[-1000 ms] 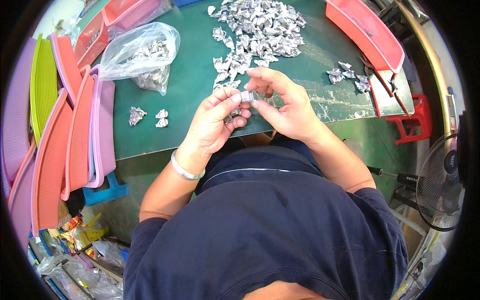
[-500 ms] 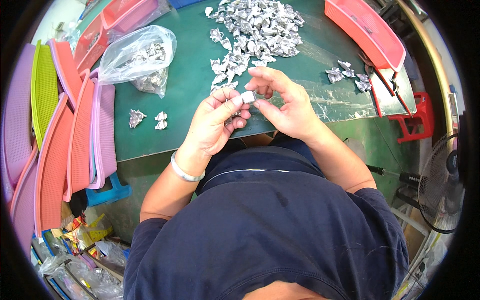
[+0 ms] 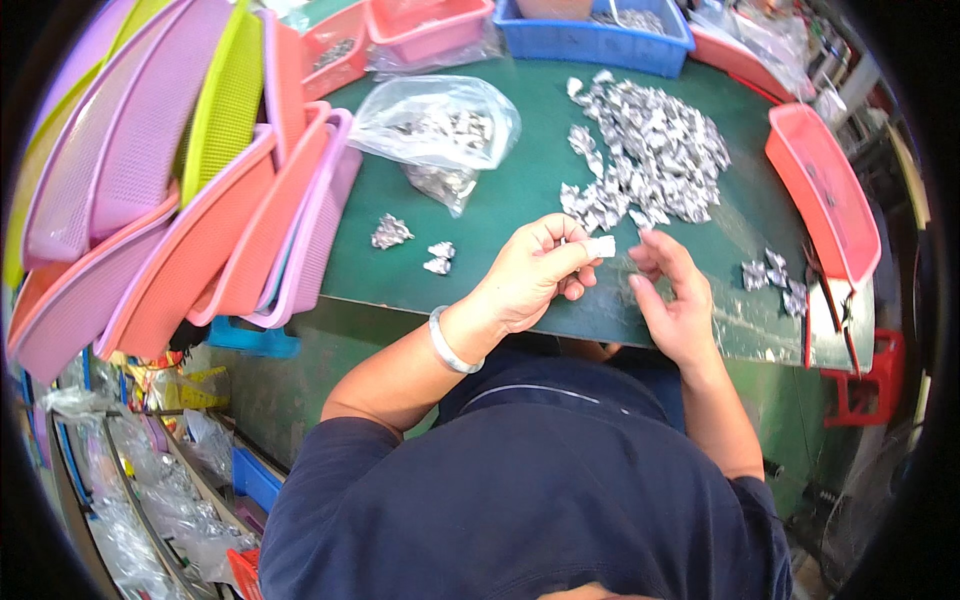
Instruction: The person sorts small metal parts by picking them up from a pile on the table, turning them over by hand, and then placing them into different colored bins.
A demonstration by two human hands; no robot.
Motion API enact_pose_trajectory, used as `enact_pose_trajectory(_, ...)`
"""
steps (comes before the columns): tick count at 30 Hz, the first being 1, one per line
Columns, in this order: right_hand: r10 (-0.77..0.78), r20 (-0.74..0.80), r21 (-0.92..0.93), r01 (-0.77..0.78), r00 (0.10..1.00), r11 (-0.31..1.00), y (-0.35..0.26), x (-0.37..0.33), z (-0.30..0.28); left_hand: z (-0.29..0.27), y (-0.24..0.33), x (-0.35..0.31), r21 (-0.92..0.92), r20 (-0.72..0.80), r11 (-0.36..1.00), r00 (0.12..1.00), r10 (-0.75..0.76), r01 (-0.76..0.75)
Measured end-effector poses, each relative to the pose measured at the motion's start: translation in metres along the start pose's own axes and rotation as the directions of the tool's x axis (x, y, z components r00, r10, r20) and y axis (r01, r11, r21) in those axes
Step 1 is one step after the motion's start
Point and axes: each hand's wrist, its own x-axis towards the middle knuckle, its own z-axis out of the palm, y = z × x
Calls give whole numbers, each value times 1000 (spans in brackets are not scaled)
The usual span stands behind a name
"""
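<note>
Between the thumb and fingers of my left hand [image 3: 528, 275] is a small silver metal part [image 3: 601, 247], held over the near edge of the green table [image 3: 500, 220]. My right hand [image 3: 682, 312] is apart from it, just to the right, with thumb and fingers curved and spaced, and nothing visible in them. Beyond both hands lies a large pile of similar silver metal parts [image 3: 665, 150]. A few such parts [image 3: 390, 232] sit left of my left hand, with a smaller pair [image 3: 439, 258] beside them. Another small group [image 3: 770, 270] rests to the right of my right hand.
A clear plastic bag [image 3: 470, 95] of metal parts stands at the table's left. Stacked colourful baskets [image 3: 150, 130] crowd the left side. A blue bin [image 3: 590, 42] sits at the back, a pink basket [image 3: 825, 190] at the right. A red stool [image 3: 865, 385] is below the right corner.
My hands have drawn apart, and the right no longer reaches close to the metal part, which stays in my left. The whole view has shifted left, bringing the blue bin into sight.
</note>
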Motion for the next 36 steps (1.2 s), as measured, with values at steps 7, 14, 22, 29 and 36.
enact_pose_trajectory(7,16,7,-15,-16,1000,1000,7,1,3,-17,67,4,204,-83,924,935,346,-323)
enact_pose_trajectory(14,-4,20,-20,4,1000,1000,4,5,1,-28,99,5,138,-76,910,912,404,-391)
enact_pose_trajectory(22,-28,33,-26,29,999,999,5,7,2,-44,115,7,276,-51,863,890,453,-423)
enact_pose_trajectory(29,-103,-36,-43,101,994,994,10,2,-8,-92,131,41,930,367,-290,627,687,-226)
enact_pose_trajectory(36,212,15,454,-195,977,869,-23,-47,-91,-115,144,48,900,327,-394,886,328,-186)
